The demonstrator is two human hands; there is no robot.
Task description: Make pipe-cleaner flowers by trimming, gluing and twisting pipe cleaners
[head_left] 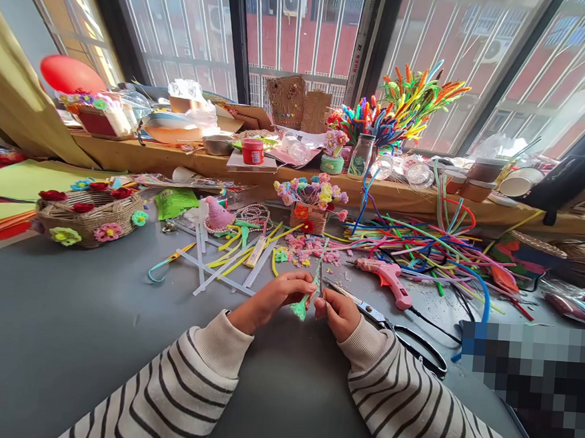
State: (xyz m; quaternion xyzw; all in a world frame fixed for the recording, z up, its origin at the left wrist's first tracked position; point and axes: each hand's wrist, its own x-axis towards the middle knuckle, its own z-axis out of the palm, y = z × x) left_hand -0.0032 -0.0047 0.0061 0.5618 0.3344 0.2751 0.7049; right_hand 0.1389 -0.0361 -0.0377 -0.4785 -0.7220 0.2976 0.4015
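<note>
Over the grey table [103, 346]: two bare hands close together in front of the wearer, a narrow gap between them, striped sleeves ending in cream cuffs
Left hand [277, 299]: thumb and fingers drawn together in a pinch, clamped on a mint-green fuzzy piece [298, 311]; the palm is turned away, so I cannot tell what the lower fingers do
Mint-green fuzzy piece: at the left fingertips, between the two hands, its wider ruffled end pointing down toward the wearer; a thin pale-green strand [318, 269] stands above the fingers
Right hand [340, 314]: fingers curled in, tips of thumb and forefinger together on a slim dark shaft [320, 274] that stands nearly upright beside the strand; too small to tell what kind of tool it is
Scissors [373, 313]: on the table just beyond the right hand, blades toward the fingers, black handle loops beside the right sleeve
Glue gun [391, 284]: pink, lying beyond the scissors, its dark cord trailing to the right
Translucent sticks [208, 283]: several, some crossing one another, left of the left hand
Pink scraps [310, 250]: scattered on the table beyond the hands
Flower basket [316, 219]: small, woven, filled with fuzzy blooms, behind the scraps
Coloured stems [431, 245]: a loose heap at the right, beyond the glue gun
</note>
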